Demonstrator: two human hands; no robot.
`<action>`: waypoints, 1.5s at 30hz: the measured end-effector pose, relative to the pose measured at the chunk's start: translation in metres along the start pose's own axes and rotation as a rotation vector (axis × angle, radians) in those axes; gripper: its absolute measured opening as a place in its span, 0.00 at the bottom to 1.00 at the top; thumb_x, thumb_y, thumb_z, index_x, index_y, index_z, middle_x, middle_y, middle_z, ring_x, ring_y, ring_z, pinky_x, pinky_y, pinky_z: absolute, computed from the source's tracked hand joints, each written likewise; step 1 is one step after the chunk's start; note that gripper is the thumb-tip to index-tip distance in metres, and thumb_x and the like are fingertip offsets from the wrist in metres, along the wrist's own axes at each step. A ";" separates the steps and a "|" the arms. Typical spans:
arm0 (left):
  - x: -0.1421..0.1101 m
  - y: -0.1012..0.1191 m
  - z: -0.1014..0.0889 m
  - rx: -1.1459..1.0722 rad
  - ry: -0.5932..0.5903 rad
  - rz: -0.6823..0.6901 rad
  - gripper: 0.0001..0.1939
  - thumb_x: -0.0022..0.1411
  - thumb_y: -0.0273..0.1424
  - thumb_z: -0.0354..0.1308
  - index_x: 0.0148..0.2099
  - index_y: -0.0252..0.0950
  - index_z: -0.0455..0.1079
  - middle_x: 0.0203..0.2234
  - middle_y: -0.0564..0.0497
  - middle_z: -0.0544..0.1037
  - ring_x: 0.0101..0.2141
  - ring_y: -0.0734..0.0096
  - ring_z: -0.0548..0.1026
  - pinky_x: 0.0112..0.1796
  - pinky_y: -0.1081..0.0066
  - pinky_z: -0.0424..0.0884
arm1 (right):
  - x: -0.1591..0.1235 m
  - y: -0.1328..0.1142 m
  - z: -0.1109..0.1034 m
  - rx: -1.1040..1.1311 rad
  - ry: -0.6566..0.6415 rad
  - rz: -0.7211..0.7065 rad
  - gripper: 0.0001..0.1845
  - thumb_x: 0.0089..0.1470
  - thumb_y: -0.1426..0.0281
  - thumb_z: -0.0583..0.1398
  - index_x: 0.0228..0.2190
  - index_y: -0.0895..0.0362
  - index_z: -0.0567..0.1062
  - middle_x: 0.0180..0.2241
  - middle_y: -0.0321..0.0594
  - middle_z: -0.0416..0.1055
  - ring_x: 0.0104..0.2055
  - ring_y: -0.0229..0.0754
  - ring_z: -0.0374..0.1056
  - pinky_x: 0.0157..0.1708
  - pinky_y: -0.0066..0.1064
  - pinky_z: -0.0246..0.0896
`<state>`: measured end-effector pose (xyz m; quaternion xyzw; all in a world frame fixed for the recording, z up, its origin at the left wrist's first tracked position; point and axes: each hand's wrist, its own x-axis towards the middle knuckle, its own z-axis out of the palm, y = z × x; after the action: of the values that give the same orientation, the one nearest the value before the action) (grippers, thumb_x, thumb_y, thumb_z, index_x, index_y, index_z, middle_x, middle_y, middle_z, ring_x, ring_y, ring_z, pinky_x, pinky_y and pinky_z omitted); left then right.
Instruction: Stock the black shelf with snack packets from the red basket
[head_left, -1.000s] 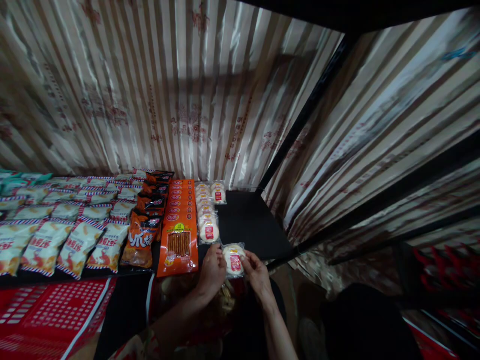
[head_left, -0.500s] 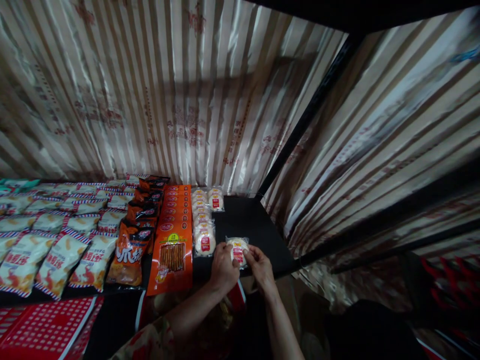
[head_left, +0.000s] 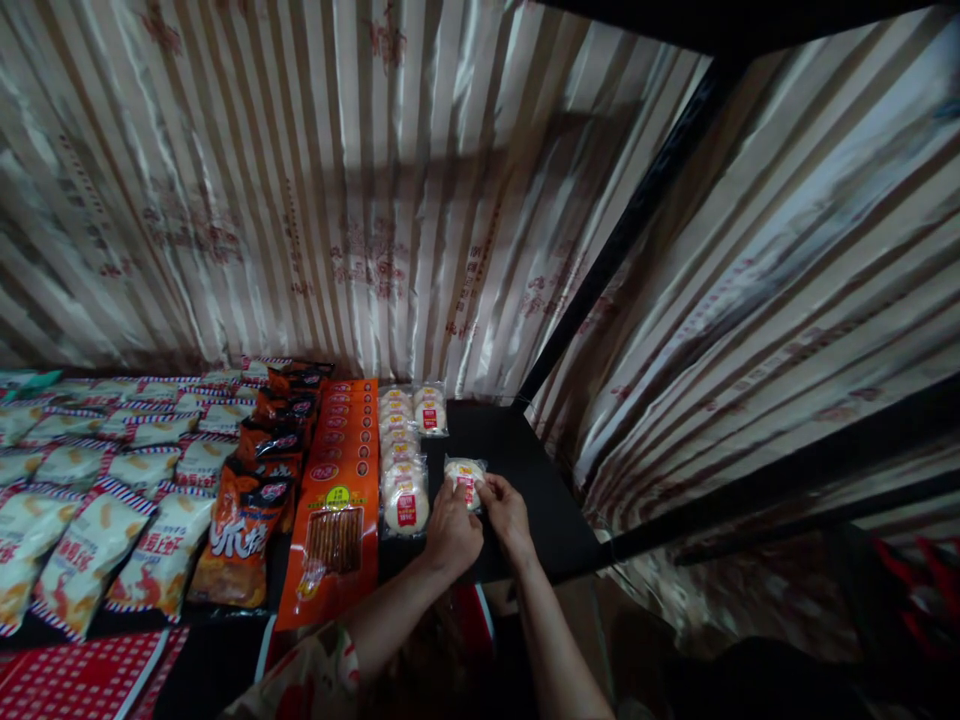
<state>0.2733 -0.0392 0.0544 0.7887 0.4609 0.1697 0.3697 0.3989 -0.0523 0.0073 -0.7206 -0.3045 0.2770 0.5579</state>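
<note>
My left hand (head_left: 452, 530) and my right hand (head_left: 507, 514) both pinch a small clear packet with a round white cake and red label (head_left: 464, 474). The packet is low over the black shelf (head_left: 525, 470), just right of a row of the same cake packets (head_left: 403, 470). One more cake packet (head_left: 431, 410) lies further back on the shelf. Whether the held packet touches the shelf I cannot tell.
Left of the cakes lie a row of orange stick-snack packs (head_left: 341, 480), dark orange bags (head_left: 244, 520) and several white striped snack bags (head_left: 97, 480). A striped shiny curtain (head_left: 337, 200) backs the shelf. A black post (head_left: 622, 230) stands at the right corner. A red patterned sheet (head_left: 82, 680) lies lower left.
Both hands have carried the cake packet from the shelf's front edge further back, beside the front of the cake row. The view has shifted slightly.
</note>
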 end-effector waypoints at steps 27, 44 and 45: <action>0.082 -0.002 -0.002 -0.354 0.095 -0.195 0.29 0.52 0.18 0.47 0.58 0.32 0.58 0.58 0.46 0.59 0.59 0.65 0.54 0.59 0.70 0.47 | 0.085 -0.013 0.052 -0.282 -0.001 -0.100 0.14 0.44 0.60 0.55 0.31 0.53 0.72 0.30 0.36 0.75 0.32 0.41 0.70 0.34 0.31 0.64; 0.104 -0.015 0.007 -0.228 0.105 -0.151 0.22 0.59 0.25 0.43 0.56 0.28 0.58 0.56 0.40 0.63 0.59 0.61 0.54 0.59 0.64 0.48 | 0.098 -0.015 0.066 -0.274 -0.050 -0.140 0.12 0.43 0.61 0.57 0.31 0.52 0.74 0.29 0.34 0.74 0.32 0.40 0.69 0.35 0.30 0.63; 0.105 -0.016 0.007 -0.232 0.105 -0.139 0.22 0.59 0.25 0.43 0.56 0.29 0.58 0.55 0.40 0.64 0.58 0.61 0.56 0.58 0.64 0.48 | 0.098 -0.015 0.067 -0.266 -0.056 -0.148 0.13 0.43 0.61 0.56 0.31 0.52 0.74 0.29 0.34 0.74 0.32 0.40 0.69 0.35 0.30 0.63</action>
<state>0.3222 0.0520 0.0298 0.6971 0.5104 0.2369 0.4444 0.4121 0.0661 0.0011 -0.7558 -0.4064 0.2122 0.4676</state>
